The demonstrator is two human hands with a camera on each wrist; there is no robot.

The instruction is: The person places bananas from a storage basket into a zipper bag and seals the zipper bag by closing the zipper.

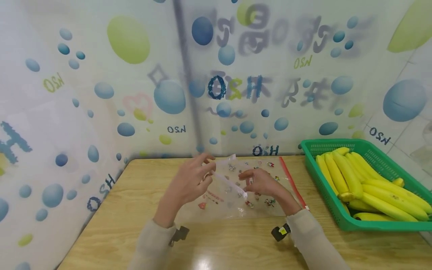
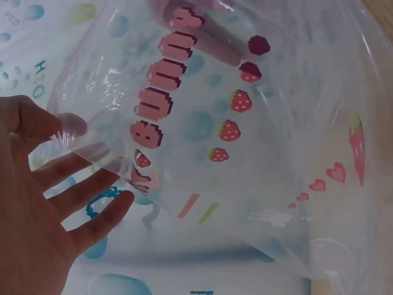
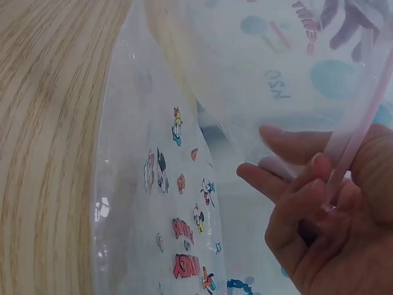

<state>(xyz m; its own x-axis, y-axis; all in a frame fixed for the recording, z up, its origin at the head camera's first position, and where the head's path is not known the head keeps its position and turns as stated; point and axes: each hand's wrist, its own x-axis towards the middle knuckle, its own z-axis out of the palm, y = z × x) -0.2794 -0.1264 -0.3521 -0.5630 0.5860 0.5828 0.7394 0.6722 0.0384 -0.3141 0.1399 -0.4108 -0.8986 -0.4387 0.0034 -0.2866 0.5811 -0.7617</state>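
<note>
A clear zip bag (image 2: 202,123) printed with strawberries, hearts and pink letters is spread between the two hands. My left hand (image 1: 190,180) pinches its edge, thumb on the near side of the film and fingers behind it in the left wrist view. Along the bag's mouth runs a pale pink zip strip (image 1: 231,183), slanting down toward the right hand. My right hand (image 1: 261,183) has its fingers curled at that strip (image 3: 353,135), which crosses the palm. Beneath lies a second clear zip bag (image 3: 135,203) with cartoon figures and a red zip (image 1: 291,182).
A green plastic basket (image 1: 325,195) full of yellow bananas (image 1: 347,174) stands at the right of the wooden table (image 1: 114,210). Behind the table hangs a pale sheet (image 1: 222,135) printed with blue and green dots. Dark wrist cameras sit at both sleeves.
</note>
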